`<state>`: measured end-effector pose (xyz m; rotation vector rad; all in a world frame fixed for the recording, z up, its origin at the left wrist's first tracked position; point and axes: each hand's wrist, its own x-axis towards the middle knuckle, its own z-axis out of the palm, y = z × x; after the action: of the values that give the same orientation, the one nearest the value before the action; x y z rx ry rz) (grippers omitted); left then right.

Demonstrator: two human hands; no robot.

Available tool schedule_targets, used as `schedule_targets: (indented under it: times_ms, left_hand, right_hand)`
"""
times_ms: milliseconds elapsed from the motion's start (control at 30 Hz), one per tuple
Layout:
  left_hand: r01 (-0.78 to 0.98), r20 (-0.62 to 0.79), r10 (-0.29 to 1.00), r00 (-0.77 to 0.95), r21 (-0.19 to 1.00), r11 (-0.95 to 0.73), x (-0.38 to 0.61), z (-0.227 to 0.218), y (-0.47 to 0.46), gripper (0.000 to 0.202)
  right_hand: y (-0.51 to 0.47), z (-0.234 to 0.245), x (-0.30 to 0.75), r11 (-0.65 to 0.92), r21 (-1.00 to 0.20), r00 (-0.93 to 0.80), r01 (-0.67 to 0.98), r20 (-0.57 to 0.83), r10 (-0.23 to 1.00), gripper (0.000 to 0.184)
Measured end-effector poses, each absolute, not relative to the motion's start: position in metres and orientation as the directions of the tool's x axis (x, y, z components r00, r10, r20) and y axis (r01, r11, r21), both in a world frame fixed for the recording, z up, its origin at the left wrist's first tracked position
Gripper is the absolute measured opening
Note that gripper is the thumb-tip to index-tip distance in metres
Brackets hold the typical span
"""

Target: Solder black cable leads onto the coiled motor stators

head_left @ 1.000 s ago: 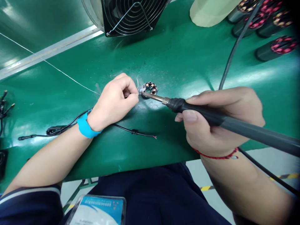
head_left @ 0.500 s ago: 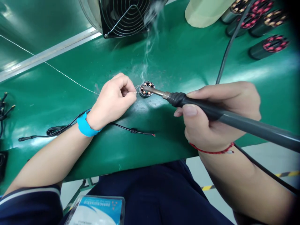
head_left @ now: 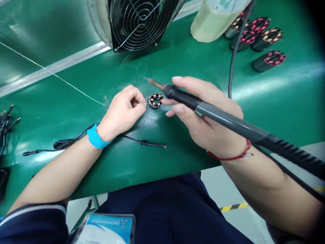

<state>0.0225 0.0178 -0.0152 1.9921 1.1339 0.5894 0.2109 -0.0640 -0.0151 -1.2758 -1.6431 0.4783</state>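
Note:
A small round stator [head_left: 155, 100] with copper windings lies on the green table [head_left: 76, 115]. My left hand [head_left: 123, 112], with a blue wrist strap [head_left: 94, 137], is pinched shut on a thin solder wire [head_left: 56, 75] right beside the stator. My right hand [head_left: 203, 117] grips a dark soldering iron [head_left: 215, 113]; its tip [head_left: 151, 81] is lifted above and behind the stator, and the fingertips rest close to the stator's right side.
A metal-grilled fan [head_left: 137, 20] stands at the back. A pale container [head_left: 215, 18] and several wound stators [head_left: 269, 57] sit at the back right. A thin black cable [head_left: 142, 142] lies near the table's front edge. More cables [head_left: 6, 118] lie at the left.
The soldering iron's tip has come off the stator and risen up and back. The smoke has gone. My right hand has moved left, closer to the stator.

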Motion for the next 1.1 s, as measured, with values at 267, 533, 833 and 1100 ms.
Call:
schedule_targets:
  times_ms: [267,533,833,1100]
  left_hand:
    - [0.532,0.020,0.859,0.511,0.778,-0.334,0.023,-0.014,0.019,0.007]
    - [0.574,-0.027,0.829,0.558,0.735,-0.362,0.017,-0.007,0.020,0.014]
    - [0.597,-0.328,0.816,0.475,0.802,-0.025,0.012,0.003,0.028,0.015]
    - [0.422,-0.403,0.835,0.374,0.876,0.234,0.014,0.006,0.027,0.014]
  right_hand:
    - [-0.024,-0.016,0.207,0.417,-0.659,-0.291,0.626,0.299,0.909,0.039]
    - [-0.023,-0.042,0.196,0.454,-0.632,-0.177,0.628,0.452,0.874,0.040]
    - [-0.023,-0.048,0.199,0.371,-0.740,-0.153,0.562,0.347,0.925,0.054]
    - [-0.024,-0.042,0.198,0.439,-0.718,-0.223,0.540,0.382,0.897,0.049]
